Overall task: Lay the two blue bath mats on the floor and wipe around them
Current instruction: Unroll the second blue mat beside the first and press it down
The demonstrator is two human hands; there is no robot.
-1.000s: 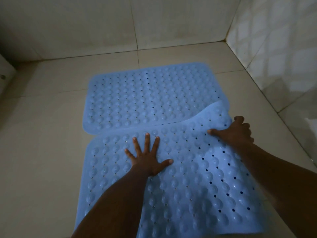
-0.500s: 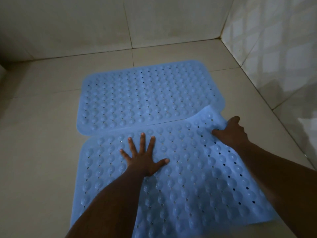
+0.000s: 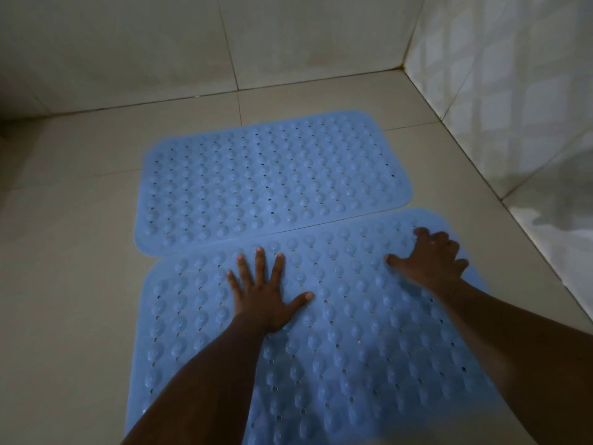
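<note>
Both mats look laid, far mat (image 3: 272,181) at twelve o'clock; my left hand (image 3: 264,297) and right hand (image 3: 433,261) press splayed on the near mat (image 3: 353,348); I judge wiping remains.

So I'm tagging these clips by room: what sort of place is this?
Most likely a bathroom or shower corner: a tiled floor meets tiled walls, and two blue studded, perforated bath mats lie on it, both hands pressing the nearer one.

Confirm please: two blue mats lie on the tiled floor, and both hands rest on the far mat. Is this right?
Not quite. The head view shows the left hand and right hand on the near mat, not the far mat. The rest holds: two blue mats on the tiled floor.
</note>
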